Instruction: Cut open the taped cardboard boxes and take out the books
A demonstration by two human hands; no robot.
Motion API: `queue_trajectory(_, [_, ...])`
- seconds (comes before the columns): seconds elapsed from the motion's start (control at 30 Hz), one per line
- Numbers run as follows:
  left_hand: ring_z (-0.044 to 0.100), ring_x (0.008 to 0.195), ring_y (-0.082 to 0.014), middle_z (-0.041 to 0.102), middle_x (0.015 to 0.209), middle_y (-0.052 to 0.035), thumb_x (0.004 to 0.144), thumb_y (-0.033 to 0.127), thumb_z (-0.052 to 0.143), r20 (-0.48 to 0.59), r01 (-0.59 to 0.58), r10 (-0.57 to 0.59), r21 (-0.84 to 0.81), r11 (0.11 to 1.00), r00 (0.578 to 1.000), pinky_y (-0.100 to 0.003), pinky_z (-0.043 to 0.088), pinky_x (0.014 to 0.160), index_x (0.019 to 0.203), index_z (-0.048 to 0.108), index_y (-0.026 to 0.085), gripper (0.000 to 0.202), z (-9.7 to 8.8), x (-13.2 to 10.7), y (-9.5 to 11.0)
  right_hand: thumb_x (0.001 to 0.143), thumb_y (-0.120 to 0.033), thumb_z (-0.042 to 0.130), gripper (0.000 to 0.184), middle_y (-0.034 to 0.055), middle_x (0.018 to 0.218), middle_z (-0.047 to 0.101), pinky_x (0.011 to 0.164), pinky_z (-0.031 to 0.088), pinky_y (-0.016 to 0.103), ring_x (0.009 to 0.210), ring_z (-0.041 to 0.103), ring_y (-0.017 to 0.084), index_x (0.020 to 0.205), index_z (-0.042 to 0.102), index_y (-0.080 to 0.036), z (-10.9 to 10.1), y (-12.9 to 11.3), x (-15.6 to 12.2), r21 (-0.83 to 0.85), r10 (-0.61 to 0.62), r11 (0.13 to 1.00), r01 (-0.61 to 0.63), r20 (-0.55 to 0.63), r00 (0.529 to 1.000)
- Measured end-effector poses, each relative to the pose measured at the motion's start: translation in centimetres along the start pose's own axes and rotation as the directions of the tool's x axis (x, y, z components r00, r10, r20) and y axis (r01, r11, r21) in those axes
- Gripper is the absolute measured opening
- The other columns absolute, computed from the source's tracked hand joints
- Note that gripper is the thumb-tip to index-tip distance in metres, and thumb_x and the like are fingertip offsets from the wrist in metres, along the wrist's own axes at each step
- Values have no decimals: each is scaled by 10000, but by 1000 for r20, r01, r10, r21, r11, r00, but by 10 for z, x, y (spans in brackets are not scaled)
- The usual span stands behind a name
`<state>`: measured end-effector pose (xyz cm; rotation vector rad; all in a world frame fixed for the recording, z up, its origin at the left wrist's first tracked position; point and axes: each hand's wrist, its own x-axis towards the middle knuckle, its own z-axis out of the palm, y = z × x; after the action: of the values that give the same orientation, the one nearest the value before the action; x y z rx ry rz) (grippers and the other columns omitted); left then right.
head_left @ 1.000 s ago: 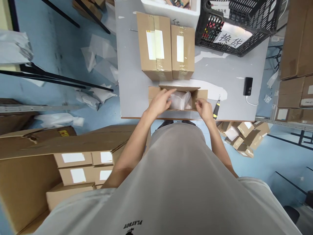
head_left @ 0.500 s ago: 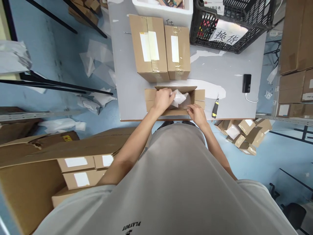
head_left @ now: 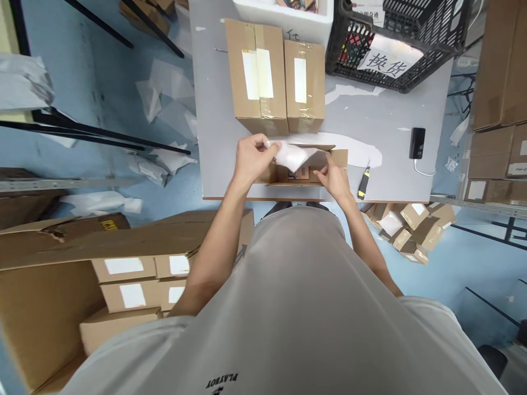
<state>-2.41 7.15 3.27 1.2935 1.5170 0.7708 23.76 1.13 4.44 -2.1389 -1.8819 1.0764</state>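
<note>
An open cardboard box (head_left: 269,174) sits at the table's front edge with its flaps spread. Inside it, a small part of a colourful printed item (head_left: 302,174) shows. My left hand (head_left: 252,159) pinches one end of a thin white packing sheet (head_left: 293,157) above the box's left side. The sheet stretches across the opening and hides part of the inside. At the box's right end, my right hand (head_left: 335,180) has its fingers bent at the sheet's other end, close to the side flap.
Two taped cartons (head_left: 259,77) stand behind the box, near a white foam bin (head_left: 284,16) and a black crate (head_left: 370,60). A yellow-black utility knife (head_left: 363,184) and a black device (head_left: 417,144) with a cable lie to the right. A large carton (head_left: 45,312) of boxes stands at left.
My left hand has moved left and up, drawing the white sheet out of the box and spreading it. The printed item inside has come into view. My right hand has shifted slightly right.
</note>
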Motion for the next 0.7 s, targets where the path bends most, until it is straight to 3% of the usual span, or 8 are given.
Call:
queue_trajectory(0.13, [710,752,-185,669,762,-5,866,359,831,246,-8,7,4,1000,969,-290,606,682,768,597,202,298,-6,-5,10,973,-401,796,628,47,1100,856,967,651,411,992,793,272,1553,650,-209,8,-9,13,315,-81,947,58,60,995])
queue_trajectory(0.27, [727,816,-186,737,910,-20,839,358,860,341,-57,67,-39,998,938,-290,603,731,1032,709,202,290,5,-12,14,773,-543,970,741,74,1222,824,993,668,386,1126,771,266,1381,730,-194,23,-16,10,676,-242,726,128,77,967])
queue_trajectory(0.37, [716,882,-184,766,1044,-32,830,321,843,361,-132,146,-62,989,921,-296,600,799,1299,738,226,489,17,-20,17,782,-674,926,630,81,1178,816,982,671,389,1099,766,268,1175,778,-205,27,-17,-3,745,-206,654,131,9,978])
queue_trajectory(0.43, [704,897,-195,761,1046,-38,865,330,806,384,-191,190,-36,981,904,-319,596,835,1220,790,224,371,22,-26,20,849,-729,847,581,86,1193,814,998,668,401,1120,763,279,1122,789,-219,24,-15,-14,730,-170,667,149,-46,984])
queue_trajectory(0.5, [700,911,-207,748,1047,-53,898,347,774,383,-238,229,-24,971,895,-343,596,851,1033,812,215,192,26,-34,25,915,-744,777,594,93,1238,807,1015,669,413,1163,757,289,1220,786,-235,16,-12,-24,699,-142,698,158,-81,987])
queue_trajectory(0.57, [706,968,-221,745,1128,-77,911,371,774,346,-265,264,-46,963,900,-358,603,875,921,789,212,161,28,-41,30,965,-734,732,694,100,1262,794,997,681,414,1152,758,281,1470,701,-258,4,-6,-34,654,-92,744,138,-104,990])
queue_trajectory(0.63, [716,1043,-236,754,1238,-94,915,416,795,323,-250,263,-83,965,909,-360,610,891,914,775,213,204,32,-46,36,973,-700,758,903,115,1350,763,977,690,415,1111,759,269,1727,471,-295,-7,2,-41,614,-55,779,130,-139,989])
queue_trajectory(0.7, [731,1046,-238,781,1217,-85,921,470,813,350,-183,220,-136,974,910,-350,614,880,967,772,214,264,39,-49,42,925,-664,846,1095,141,1512,688,998,689,434,1137,753,274,1821,309,-333,-16,9,-46,592,-65,787,171,-197,978])
